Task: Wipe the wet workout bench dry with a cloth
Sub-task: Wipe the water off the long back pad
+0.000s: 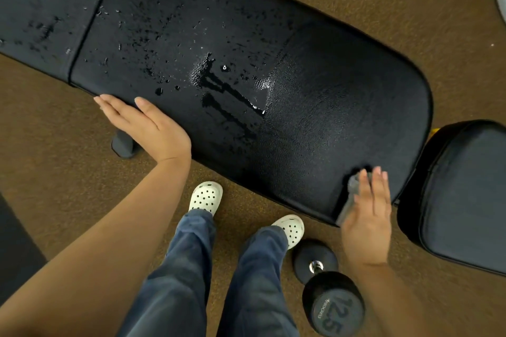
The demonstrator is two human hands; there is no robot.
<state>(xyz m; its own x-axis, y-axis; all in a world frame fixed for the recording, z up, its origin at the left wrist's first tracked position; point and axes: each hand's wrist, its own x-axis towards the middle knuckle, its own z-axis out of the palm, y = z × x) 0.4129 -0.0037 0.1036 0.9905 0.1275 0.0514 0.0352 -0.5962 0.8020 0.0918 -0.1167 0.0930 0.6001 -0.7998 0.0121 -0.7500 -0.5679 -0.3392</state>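
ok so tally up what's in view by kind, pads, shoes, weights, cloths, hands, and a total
black bench pads: 3 (long pad, pad left of the seam, separate pad at right)
white clogs: 2 (left clog, right clog)
dumbbell: 1
grey cloth: 1
hands: 2 (left hand, right hand)
total: 9

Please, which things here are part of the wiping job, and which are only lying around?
Part of the job: workout bench, water drops, grey cloth, right hand pressing the cloth, left hand at the bench edge.
Only lying around: dumbbell, separate black pad.
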